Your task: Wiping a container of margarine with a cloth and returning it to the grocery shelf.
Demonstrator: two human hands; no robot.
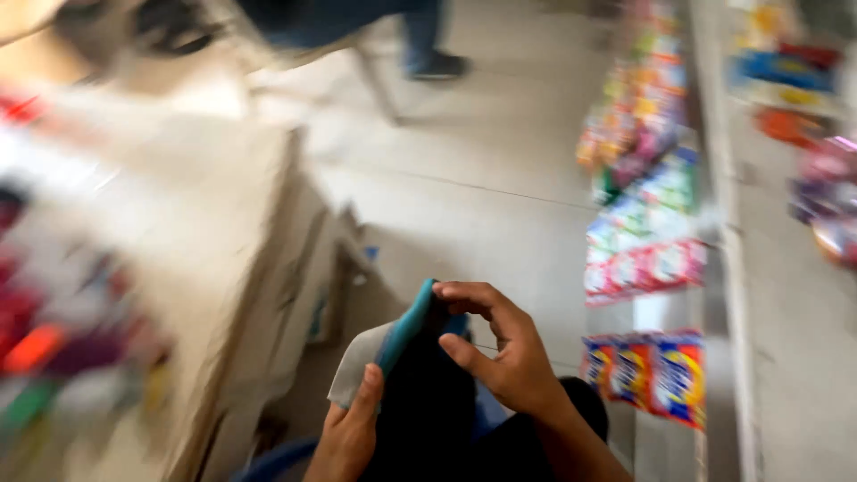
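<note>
Two hands holding a teal-cased phone beside a stocked shelf.
Left hand (350,433) grips the phone (406,326) from below; right hand (500,353) curls over its top, left of the shelf (723,223).

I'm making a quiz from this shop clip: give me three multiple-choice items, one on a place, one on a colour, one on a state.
1. Where do the packet shelves stand?
A. at the right
B. at the left
C. overhead

2. What colour is the flat object in the hands?
A. red
B. teal
C. yellow

3. How is the object held?
A. lying on the floor
B. by one hand only
C. between both hands

Key: 1 A, the shelves run down the right side. 2 B, its edge is teal. 3 C, the left hand and the right hand both touch it.
</note>
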